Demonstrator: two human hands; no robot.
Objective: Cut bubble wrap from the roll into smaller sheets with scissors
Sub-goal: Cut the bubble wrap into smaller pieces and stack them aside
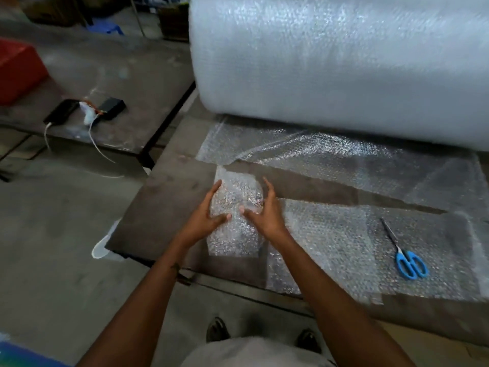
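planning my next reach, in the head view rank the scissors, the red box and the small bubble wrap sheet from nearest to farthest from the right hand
1. Small bubble wrap sheet: touching the right hand, between both hands.
2. Scissors: off to the right, lying on a cut sheet on the table.
3. Red box: far left, on the other table beyond the gap.
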